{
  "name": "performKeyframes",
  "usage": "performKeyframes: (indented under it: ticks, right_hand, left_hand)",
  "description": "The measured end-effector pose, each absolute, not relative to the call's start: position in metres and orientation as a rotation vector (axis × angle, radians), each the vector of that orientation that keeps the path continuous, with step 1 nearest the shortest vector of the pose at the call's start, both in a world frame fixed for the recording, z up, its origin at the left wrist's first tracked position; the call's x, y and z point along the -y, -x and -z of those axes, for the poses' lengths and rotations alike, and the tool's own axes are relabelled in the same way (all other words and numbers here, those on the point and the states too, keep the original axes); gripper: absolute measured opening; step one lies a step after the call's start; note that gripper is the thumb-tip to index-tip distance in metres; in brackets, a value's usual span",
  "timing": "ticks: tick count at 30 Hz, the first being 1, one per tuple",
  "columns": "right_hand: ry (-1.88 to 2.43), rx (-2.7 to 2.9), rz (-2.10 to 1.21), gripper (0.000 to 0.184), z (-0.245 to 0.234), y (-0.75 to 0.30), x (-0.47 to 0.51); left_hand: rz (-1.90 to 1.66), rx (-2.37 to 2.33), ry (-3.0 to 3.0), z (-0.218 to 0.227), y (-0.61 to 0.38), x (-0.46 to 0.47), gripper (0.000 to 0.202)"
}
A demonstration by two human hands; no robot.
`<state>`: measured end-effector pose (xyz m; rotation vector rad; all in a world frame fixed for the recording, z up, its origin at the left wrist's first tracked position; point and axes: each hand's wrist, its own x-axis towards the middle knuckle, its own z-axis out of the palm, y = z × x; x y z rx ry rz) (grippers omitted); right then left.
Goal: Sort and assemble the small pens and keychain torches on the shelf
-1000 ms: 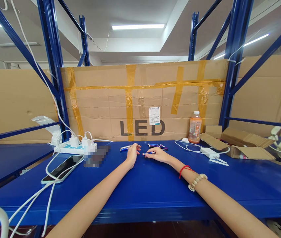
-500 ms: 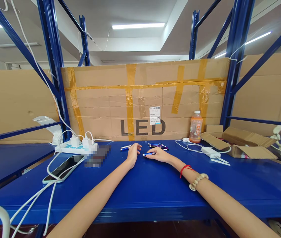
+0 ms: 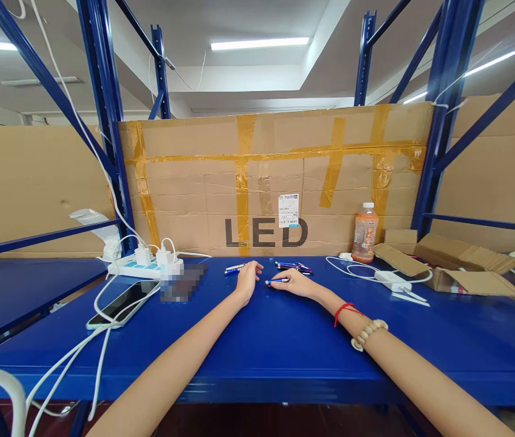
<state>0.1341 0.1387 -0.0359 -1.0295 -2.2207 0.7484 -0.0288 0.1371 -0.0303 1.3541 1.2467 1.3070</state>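
My right hand (image 3: 298, 283) pinches a short blue pen (image 3: 277, 281) with a silvery tip, low over the blue shelf top (image 3: 275, 346). My left hand (image 3: 248, 280) rests on its side just to the left, its fingers loosely spread and nothing visible in them. Beside its outer edge lie a blue pen (image 3: 232, 272) and a silvery one, partly hidden by the hand. Behind my right hand is a small pile of blue and dark purple pens (image 3: 294, 266).
To the left are a white power strip (image 3: 123, 267) with plugs, a phone (image 3: 125, 303) and looping white cables (image 3: 100, 358). At the right stand an orange drink bottle (image 3: 365, 233), a white adapter (image 3: 392, 280) and an opened cardboard box (image 3: 471, 279). A large cardboard sheet (image 3: 184, 200) closes the back.
The whole view has shifted slightly, so things sit a little further right. Both hands keep almost the same pose, and the pen stays in my right hand.
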Motion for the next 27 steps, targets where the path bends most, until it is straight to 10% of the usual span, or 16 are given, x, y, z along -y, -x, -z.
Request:
performKeyframes:
  ticks: [27]
  right_hand:
    - [1.013,2.221,-0.705,0.047,0.0349,-0.1348,-0.1392]
  left_hand:
    - [-1.292,-1.241,-1.42,0.0301,0.0266,-0.1328,0.028]
